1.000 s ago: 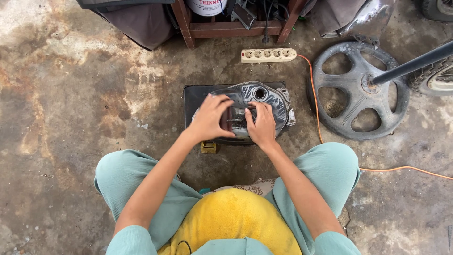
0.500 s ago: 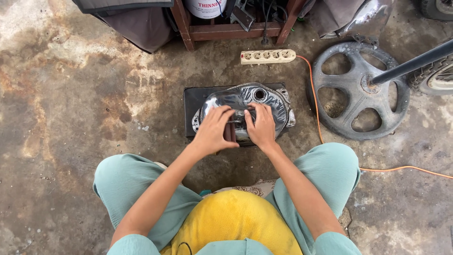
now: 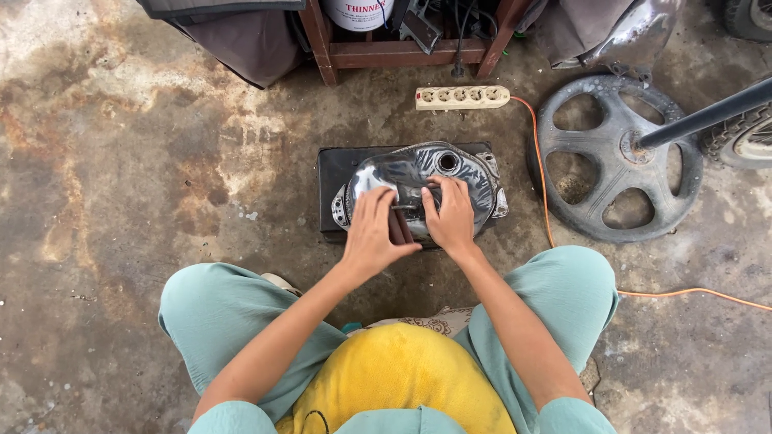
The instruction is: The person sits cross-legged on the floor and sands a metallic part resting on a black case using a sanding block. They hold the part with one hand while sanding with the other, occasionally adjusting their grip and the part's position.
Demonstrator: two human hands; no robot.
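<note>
A shiny metal fuel tank (image 3: 414,167) with a round filler hole lies on a black block (image 3: 331,165) on the concrete floor in front of me. My left hand (image 3: 370,229) rests on the tank's near left side, fingers together and pointing away. My right hand (image 3: 450,217) lies beside it on the near middle of the tank. Between the two hands a dark brown abrasive sheet (image 3: 399,228) is pinched and pressed against the metal. The hands hide the tank's near edge.
A white power strip (image 3: 462,97) with an orange cable (image 3: 545,201) lies beyond the tank. A grey spoked wheel (image 3: 615,157) with a black pole (image 3: 708,116) lies to the right, a tyre (image 3: 748,137) behind it. A wooden stand (image 3: 402,53) is at the top. My knees flank the block.
Both hands have slid toward me across the tank, from its upper middle to its near edge, and now sit closer together on the brown sheet. The tank has not moved.
</note>
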